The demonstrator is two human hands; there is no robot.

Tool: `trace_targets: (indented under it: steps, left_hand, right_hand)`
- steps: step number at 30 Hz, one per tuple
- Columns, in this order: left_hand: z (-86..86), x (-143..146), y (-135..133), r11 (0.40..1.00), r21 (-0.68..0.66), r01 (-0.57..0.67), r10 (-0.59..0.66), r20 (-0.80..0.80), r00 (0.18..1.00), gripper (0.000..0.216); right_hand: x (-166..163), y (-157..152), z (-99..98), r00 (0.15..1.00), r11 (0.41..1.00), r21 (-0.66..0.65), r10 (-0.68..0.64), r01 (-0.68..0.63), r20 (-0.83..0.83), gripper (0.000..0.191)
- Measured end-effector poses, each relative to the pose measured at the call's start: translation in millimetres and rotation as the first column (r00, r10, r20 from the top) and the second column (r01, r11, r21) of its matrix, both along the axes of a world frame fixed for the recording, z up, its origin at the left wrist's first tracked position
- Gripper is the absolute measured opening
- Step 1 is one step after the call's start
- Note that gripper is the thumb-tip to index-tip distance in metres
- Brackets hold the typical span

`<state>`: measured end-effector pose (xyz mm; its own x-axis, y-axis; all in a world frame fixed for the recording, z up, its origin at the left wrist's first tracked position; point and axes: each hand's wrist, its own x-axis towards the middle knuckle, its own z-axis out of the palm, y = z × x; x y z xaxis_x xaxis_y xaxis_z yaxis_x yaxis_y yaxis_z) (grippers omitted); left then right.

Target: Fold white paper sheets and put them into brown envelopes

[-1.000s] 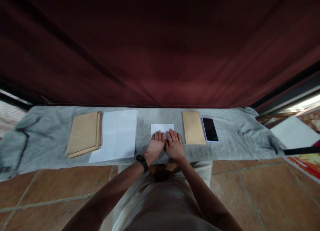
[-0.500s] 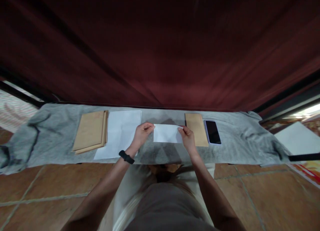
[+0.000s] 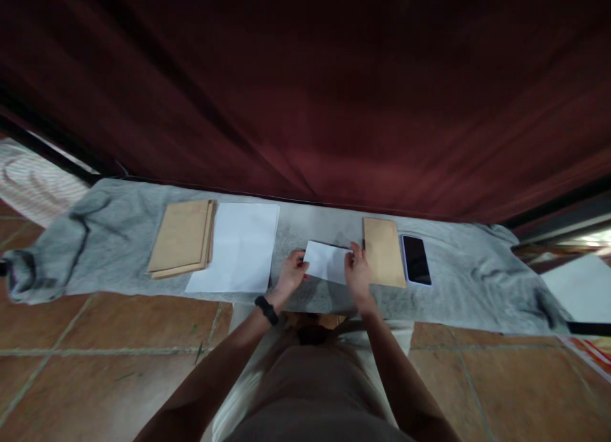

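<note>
A folded sheet of white paper (image 3: 327, 262) is held just above the grey cloth, between my two hands. My left hand (image 3: 292, 271), with a black band on its wrist, grips the paper's left edge between thumb and fingers. On the other side my right hand (image 3: 357, 270) pinches the right edge. Right beside that hand lies a brown envelope (image 3: 386, 254). To the left of my left hand rest white sheets of paper (image 3: 241, 248), laid flat.
A stack of brown envelopes (image 3: 181, 238) lies at the left, partly over the white sheets. Right of the single envelope is a phone (image 3: 417, 259). The grey cloth (image 3: 470, 270) covers the narrow table, and a dark red curtain (image 3: 305, 142) hangs behind it.
My left hand has shifted from the paper's upper left corner down along its left edge. The folded paper now sits slightly tilted. The whole view has turned a little.
</note>
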<state>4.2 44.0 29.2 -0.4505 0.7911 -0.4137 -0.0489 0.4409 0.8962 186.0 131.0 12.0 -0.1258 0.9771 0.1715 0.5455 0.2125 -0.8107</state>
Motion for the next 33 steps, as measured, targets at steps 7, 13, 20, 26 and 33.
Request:
trace_targets:
  steps: [7, 13, 20, 26, 33]
  left_hand:
    - [5.0, 12, -11, 0.994, -0.097, 0.048, -0.065, -0.180, 0.981, 0.027]
    - [5.4, 24, -18, 0.984, -0.029, 0.174, -0.122, -0.826, 0.551, 0.033]
    - [-12.3, 52, 1, 0.903, -0.038, 0.428, -0.203, -0.916, 0.346, 0.060]
    - [-23.8, 48, -3, 0.913, -0.126, 0.387, -0.247, -0.928, 0.281, 0.069]
    - [-26.3, 43, -3, 0.924, -0.150, 0.351, -0.246, -0.937, 0.247, 0.061]
  right_hand:
    - [-16, -33, -11.4, 0.872, 0.892, 0.220, 0.290, -0.396, 0.394, 0.045]
    - [-17, -42, -15.5, 0.763, 0.884, 0.176, 0.255, -0.433, 0.594, 0.049]
    - [-14, -45, -18.0, 0.700, 0.867, 0.181, 0.234, -0.464, 0.674, 0.057]
    - [-16, -52, -22.3, 0.733, 0.920, 0.208, 0.113, -0.332, 0.671, 0.057]
    - [-18, -53, -21.7, 0.760, 0.943, 0.202, 0.074, -0.265, 0.646, 0.056]
